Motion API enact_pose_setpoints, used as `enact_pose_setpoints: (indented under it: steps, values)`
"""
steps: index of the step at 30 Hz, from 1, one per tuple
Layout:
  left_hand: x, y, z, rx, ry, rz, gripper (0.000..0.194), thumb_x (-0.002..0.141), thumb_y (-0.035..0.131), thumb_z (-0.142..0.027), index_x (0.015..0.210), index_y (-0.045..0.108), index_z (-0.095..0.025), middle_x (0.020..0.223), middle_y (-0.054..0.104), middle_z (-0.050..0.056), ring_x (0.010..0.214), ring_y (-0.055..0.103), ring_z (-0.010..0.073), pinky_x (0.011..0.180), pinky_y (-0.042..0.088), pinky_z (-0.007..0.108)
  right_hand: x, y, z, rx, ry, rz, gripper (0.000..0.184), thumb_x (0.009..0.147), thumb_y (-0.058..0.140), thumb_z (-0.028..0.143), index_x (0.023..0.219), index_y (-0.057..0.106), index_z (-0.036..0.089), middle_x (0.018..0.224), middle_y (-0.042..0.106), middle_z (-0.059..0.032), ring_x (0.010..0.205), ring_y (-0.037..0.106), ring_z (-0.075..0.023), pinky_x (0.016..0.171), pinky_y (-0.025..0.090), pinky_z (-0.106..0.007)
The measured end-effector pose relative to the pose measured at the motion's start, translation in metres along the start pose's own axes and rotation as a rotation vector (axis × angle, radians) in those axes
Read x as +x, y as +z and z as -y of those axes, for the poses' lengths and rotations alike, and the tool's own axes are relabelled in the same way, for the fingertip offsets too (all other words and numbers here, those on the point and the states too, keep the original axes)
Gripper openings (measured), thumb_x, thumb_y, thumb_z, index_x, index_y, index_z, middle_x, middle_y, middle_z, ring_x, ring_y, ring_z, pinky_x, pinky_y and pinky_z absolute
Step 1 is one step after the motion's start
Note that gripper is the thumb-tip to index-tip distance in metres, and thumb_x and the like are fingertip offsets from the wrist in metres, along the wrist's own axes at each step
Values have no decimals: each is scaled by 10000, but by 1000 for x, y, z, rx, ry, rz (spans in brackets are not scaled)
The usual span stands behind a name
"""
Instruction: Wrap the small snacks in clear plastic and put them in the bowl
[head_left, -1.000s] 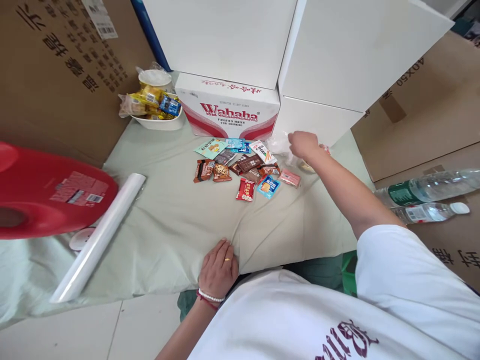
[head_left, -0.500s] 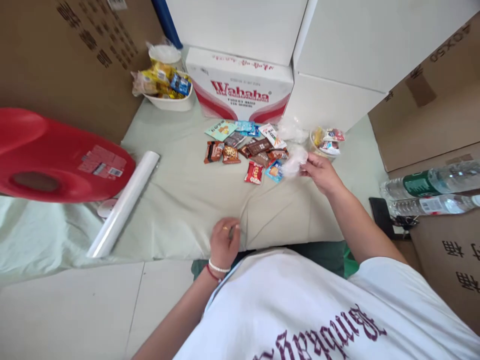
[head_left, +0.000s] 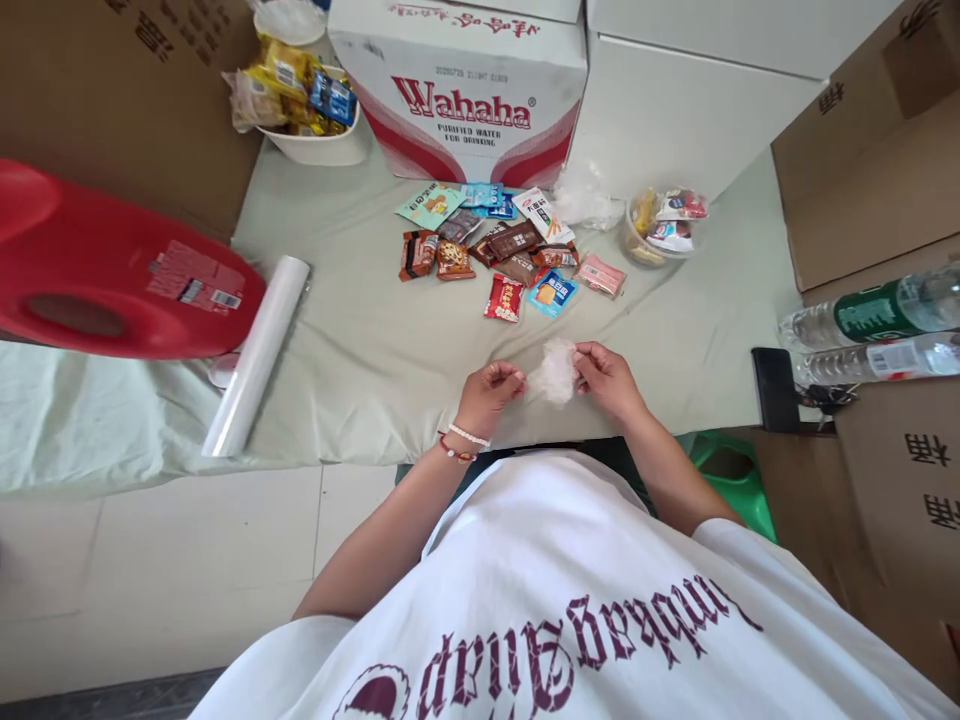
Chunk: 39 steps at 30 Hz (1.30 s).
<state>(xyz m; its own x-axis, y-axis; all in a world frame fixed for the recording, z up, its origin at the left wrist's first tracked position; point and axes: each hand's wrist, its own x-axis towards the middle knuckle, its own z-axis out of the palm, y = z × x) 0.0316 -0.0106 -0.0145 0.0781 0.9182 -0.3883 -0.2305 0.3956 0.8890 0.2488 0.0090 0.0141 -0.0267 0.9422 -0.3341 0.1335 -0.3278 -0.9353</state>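
Observation:
A piece of crumpled clear plastic film (head_left: 556,372) is stretched between my hands, above the near part of the cloth-covered table. My right hand (head_left: 606,378) pinches its right side between thumb and fingers. At its left edge, my left hand (head_left: 491,392) has thumb and fingertips closed on a thin bit of it. Beyond the hands lies a loose group of small snack packets (head_left: 517,240), among them a red packet (head_left: 504,298), a blue packet (head_left: 553,293) and a pink packet (head_left: 601,275). More crumpled clear plastic (head_left: 587,200) rests behind them.
A round clear tub (head_left: 660,254) with packets stands at right. A white bowl of snacks (head_left: 315,150), a red jug (head_left: 112,265) and a white roll (head_left: 256,355) are at left. A Wahaha box (head_left: 465,120) stands behind; a phone (head_left: 775,390) and bottles (head_left: 874,318) lie right.
My right hand has taken plastic film from near the tub and brought it toward me. My left hand has risen off the tabletop and met it.

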Motion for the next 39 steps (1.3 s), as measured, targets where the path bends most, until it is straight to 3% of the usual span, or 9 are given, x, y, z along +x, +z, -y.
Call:
enact_pose_setpoints:
  steps: [4,9,11,14,20,27,33,36,39]
  values:
    - [-8,-7,-5,-15,8,-33,441,726,850,-547,868,638,-188,867,712,32,754,680,141,678,566,267,-2,-8,-3,26,4,-43,386,828,669,631,855,647,246,608,496,48,526,459,-126,481,413,-262]
    - [-21,14,-10,119,135,165,654,578,970,-410,1118,652,-223,1219,675,99,1112,669,233,816,586,311,-4,5,0,179,36,-10,433,803,665,678,842,588,253,642,466,55,550,449,-119,504,403,-251]
    - [-21,20,-9,214,159,138,502,631,938,-381,1032,688,-212,1115,703,83,1043,674,219,800,571,303,-4,8,2,226,71,43,424,783,694,653,867,595,249,677,521,44,579,497,-123,520,430,-249]
    - [-13,17,-7,242,162,-30,254,745,848,-376,809,682,-195,806,687,18,757,634,146,711,523,272,-2,3,1,199,96,64,375,786,707,586,907,616,244,697,571,34,607,555,-132,513,432,-241]
    - [0,-5,-6,-4,114,-182,339,719,857,-408,830,612,-201,746,657,-22,686,624,119,695,537,270,0,-19,-10,55,66,-28,348,838,640,547,989,660,234,628,537,55,546,511,-127,497,385,-246]
    - [2,-27,-11,-221,76,-287,454,700,865,-433,886,503,-232,981,713,14,917,730,179,784,601,335,0,-37,-23,-296,-66,-83,308,944,514,475,1012,696,236,671,571,16,637,549,-180,649,458,-315]
    - [3,-39,-13,-343,90,-312,459,708,858,-389,901,465,-250,942,693,-14,952,742,191,859,610,385,-15,-32,2,-818,-429,-320,351,982,511,427,1128,721,186,1156,612,-175,1127,562,-328,1027,469,-501]
    - [5,-35,-11,-367,98,-333,440,715,838,-362,898,454,-248,920,664,-27,880,720,153,834,603,351,-17,-6,13,-887,-617,-109,414,953,621,442,1293,674,213,1309,588,-169,1276,489,-343,1134,406,-513]
    - [8,-30,-8,-347,121,-411,362,758,772,-317,876,437,-243,816,602,-51,697,630,90,684,549,252,-5,16,5,-951,-634,67,446,905,686,359,1329,663,222,1404,573,-152,1357,424,-371,1156,376,-550]
